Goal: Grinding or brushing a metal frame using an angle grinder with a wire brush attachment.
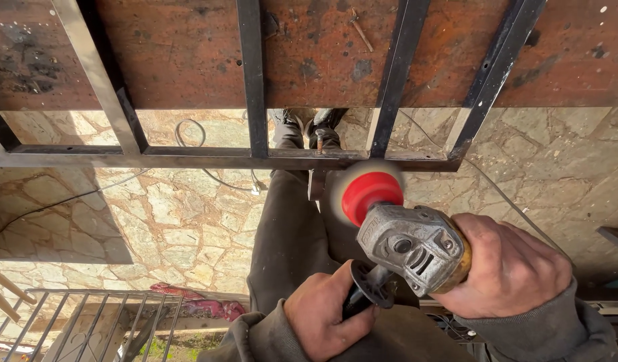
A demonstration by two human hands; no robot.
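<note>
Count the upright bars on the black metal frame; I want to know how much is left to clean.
4 upright bars show: far left, centre-left, centre-right, and far right, all meeting the frame's horizontal rail. More may lie beyond the picture's edges.

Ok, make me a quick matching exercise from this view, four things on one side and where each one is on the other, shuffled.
Things:
1. left hand
2. right hand
3. red-hubbed disc
4. red rag

Places:
A. on the stone paving
B. against the metal frame
C. around the black side handle
D. around the grinder body

Pairs: 1-C, 2-D, 3-B, 4-A
</note>
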